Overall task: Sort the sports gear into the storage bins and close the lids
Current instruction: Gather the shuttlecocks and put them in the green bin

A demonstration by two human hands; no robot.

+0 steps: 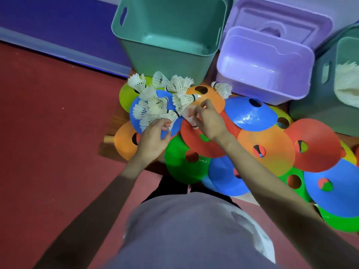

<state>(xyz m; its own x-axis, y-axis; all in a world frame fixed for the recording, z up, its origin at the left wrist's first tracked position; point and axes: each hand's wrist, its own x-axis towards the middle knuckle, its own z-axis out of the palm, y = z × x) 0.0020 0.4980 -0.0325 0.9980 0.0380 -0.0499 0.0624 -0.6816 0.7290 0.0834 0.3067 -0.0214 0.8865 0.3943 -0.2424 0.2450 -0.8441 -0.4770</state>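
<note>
— What are the hands doing?
— The left hand [153,136] is curling round a shuttlecock [171,117] in the shuttlecock cluster [155,98] lying on the cones [266,148]. The right hand [208,121] is pinching another shuttle [189,118] just beside it.
— And the bins?
— The teal bin [169,35] and purple bin [262,65] are standing open past the cones; the purple lid [281,20] is leaning behind.

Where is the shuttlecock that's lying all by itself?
In the head view, the lone shuttlecock lies right of the hands, beside the orange cone and just in front of the purple bin.
</note>
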